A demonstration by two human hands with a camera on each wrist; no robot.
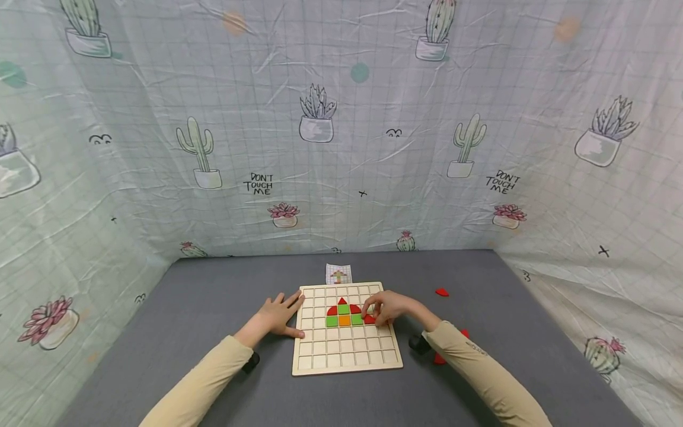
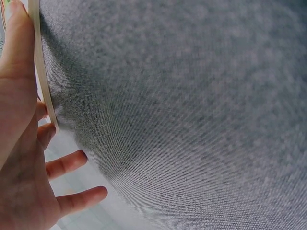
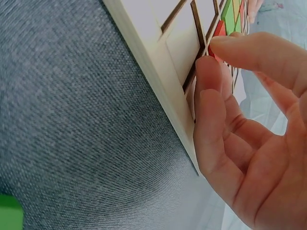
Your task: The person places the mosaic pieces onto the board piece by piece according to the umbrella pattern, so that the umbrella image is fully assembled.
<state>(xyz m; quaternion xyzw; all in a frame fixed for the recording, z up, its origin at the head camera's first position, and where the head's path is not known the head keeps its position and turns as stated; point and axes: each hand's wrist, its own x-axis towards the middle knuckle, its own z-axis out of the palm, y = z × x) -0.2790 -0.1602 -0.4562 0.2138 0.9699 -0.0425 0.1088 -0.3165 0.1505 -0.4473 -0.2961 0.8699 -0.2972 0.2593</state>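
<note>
A flat red piece lies at the right end of a row on a pale wooden grid board, pinched between the thumb and fingertips of a person's right hand; the fingers partly hide its shape. Beside it run a green square, an orange square and another green square, beneath curved red pieces, a green square and a red triangle. The left hand spreads against the board's left edge; the left wrist view reveals two fingers reaching clear of the wood. Only the right wrist view shows a bright green block on the grey woven-topped desk. The head view alone takes in a small printed card just beyond the board, loose red pieces off to the right, and a cactus-print cloth backdrop reading "DON'T TOUCH ME."
</note>
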